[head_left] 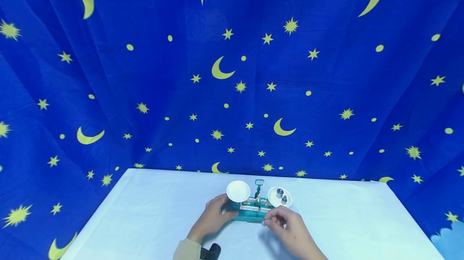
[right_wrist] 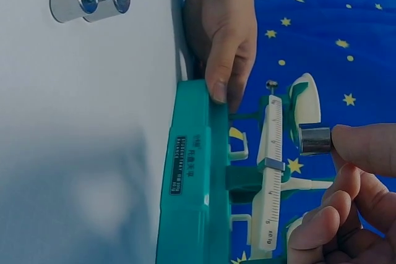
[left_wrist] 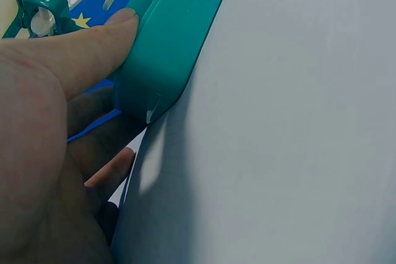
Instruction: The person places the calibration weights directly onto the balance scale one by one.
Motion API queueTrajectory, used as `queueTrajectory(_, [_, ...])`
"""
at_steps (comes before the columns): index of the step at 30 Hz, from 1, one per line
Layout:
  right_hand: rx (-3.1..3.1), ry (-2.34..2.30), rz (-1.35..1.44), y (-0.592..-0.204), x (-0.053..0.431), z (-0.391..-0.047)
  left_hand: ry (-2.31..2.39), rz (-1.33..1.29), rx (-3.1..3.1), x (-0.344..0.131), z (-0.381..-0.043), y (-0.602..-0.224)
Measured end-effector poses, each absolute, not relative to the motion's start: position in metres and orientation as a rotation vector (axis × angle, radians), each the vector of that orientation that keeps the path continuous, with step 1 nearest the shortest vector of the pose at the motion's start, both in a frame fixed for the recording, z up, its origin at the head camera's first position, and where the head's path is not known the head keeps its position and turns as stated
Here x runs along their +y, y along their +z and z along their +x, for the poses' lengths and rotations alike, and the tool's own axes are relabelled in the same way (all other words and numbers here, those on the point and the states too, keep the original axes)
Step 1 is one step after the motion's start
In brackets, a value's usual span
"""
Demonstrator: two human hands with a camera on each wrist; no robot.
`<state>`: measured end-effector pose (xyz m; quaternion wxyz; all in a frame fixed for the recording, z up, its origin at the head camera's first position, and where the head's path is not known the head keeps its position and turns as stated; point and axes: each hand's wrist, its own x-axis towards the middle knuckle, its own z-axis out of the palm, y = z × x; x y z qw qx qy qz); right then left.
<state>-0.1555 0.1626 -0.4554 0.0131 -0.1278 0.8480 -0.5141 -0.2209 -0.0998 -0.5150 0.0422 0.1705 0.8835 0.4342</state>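
A green two-pan balance scale [head_left: 248, 216] stands on the table. Its left pan [head_left: 238, 191] holds nothing, while two metal weights, one larger [head_left: 280, 193] and one smaller [head_left: 284, 200], stand in the right pan [head_left: 273, 198]. My left hand [head_left: 213, 219] grips the left end of the base; its thumb [left_wrist: 102, 44] lies on the front edge, with the fingers behind and partly hidden. Between thumb and forefinger my right hand [head_left: 291, 229] pinches a small cylindrical metal weight [right_wrist: 315, 140], in front of the scale. A graduated beam [right_wrist: 271, 171] with a slider [right_wrist: 271, 164] runs above the base.
Several knobbed metal weights [right_wrist: 74, 1] lie on the white table [head_left: 163, 203] near the left wrist. A dark device [head_left: 211, 252] is on that wrist. Behind the table hangs a blue cloth [head_left: 253, 102] with yellow moons and stars.
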Motion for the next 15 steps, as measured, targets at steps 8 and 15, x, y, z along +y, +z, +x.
queueTrajectory(8, [2.703, -1.549, -0.364, -0.449, 0.164, -0.154, 1.318, 0.518, 2.702, -0.1, -0.221, -0.516])
queueTrajectory(15, [2.734, -1.595, -0.307, -0.444, 0.164, -0.154, 1.315, 0.496, 2.701, -0.1, -0.222, -0.515])
